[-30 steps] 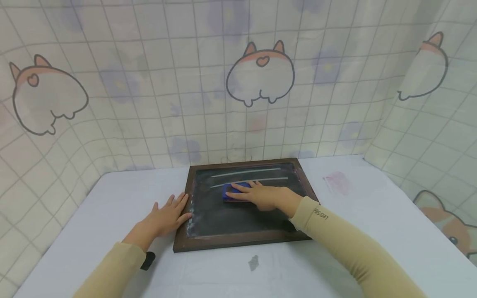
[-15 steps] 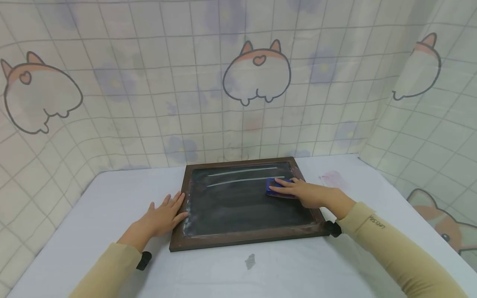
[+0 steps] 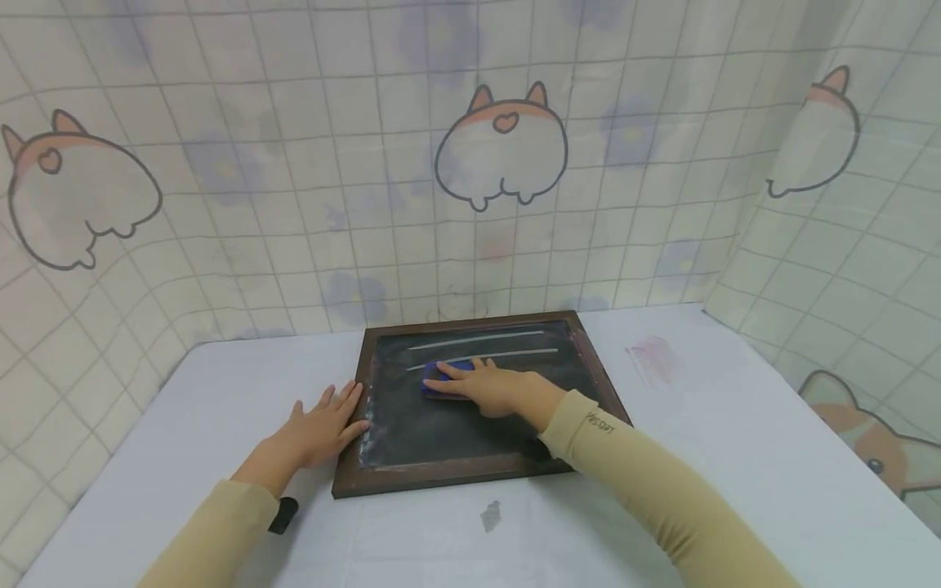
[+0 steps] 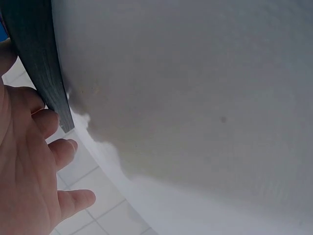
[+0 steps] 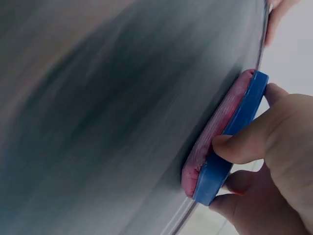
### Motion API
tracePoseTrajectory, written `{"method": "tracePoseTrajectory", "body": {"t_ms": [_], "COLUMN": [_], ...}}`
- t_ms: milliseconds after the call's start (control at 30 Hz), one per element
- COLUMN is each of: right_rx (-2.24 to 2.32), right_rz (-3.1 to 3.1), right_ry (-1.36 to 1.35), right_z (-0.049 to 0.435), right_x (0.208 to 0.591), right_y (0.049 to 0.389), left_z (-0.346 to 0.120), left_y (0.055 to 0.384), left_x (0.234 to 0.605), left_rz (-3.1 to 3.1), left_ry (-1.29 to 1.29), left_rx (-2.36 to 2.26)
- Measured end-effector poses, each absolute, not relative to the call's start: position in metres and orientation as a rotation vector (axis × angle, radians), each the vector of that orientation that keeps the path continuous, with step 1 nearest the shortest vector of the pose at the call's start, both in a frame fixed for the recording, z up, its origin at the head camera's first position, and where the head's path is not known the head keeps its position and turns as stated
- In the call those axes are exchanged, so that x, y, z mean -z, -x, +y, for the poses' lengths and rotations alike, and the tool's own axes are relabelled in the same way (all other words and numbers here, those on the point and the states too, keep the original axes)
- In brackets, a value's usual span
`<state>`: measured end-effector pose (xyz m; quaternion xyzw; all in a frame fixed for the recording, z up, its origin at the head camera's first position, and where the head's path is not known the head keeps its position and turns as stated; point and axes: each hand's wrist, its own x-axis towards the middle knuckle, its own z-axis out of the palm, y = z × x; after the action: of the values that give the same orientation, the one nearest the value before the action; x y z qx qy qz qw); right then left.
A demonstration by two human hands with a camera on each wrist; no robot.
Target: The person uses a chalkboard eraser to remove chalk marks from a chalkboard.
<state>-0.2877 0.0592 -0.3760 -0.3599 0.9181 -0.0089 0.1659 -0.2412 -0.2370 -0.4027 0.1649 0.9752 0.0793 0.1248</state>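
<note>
A small chalkboard [image 3: 441, 437] in a brown wooden frame lies on the white-covered table. Two pale chalk lines [image 3: 481, 339] run across its upper part. My right hand [image 3: 500, 392] grips a blue chalkboard eraser [image 3: 457, 371] left of the board's middle, just below the lower line. The right wrist view shows the thumb and fingers on the eraser's blue back [image 5: 244, 110], its pink pad [image 5: 210, 137] against the board. With fingers spread, my left hand [image 3: 319, 429] rests on the frame's left side. In the left wrist view those fingers [image 4: 63, 152] lie along the frame's edge [image 4: 44, 63].
A tile-patterned cloth [image 3: 412, 245] with corgi drawings hangs behind and at both sides of the table [image 3: 412, 547]. A pink smudge [image 3: 654, 359] marks the cover right of the board, and a grey spot [image 3: 491, 516] lies in front.
My right hand swept the eraser right across the board, then back left to about where it began. My left hand stayed on the frame. The head view shifted slightly.
</note>
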Motion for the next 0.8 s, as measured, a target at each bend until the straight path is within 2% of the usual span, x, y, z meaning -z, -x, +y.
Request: {"method": "tracePoseTrajectory", "body": {"t_ms": [167, 300, 500, 800], "right_rx": [-0.065, -0.069, 0.027, 0.142], "right_rz": [2.624, 2.62, 2.589, 2.638], "right_ry": [1.07, 1.066, 1.026, 0.911], "right_z": [0.022, 0.025, 0.066, 0.159], "right_x": [0.379, 0.38, 0.38, 0.377], "right_y": [0.28, 0.282, 0.29, 0.302], "left_z": [-0.239, -0.238, -0.237, -0.237], "left_y": [0.241, 0.242, 0.242, 0.242], "left_x": [0.403, 0.402, 0.402, 0.401], "left_rz": [2.837, 2.841, 2.838, 2.831], "left_ry": [-0.488, -0.486, -0.475, -0.476], "left_rx": [-0.224, -0.227, -0.234, -0.245]}}
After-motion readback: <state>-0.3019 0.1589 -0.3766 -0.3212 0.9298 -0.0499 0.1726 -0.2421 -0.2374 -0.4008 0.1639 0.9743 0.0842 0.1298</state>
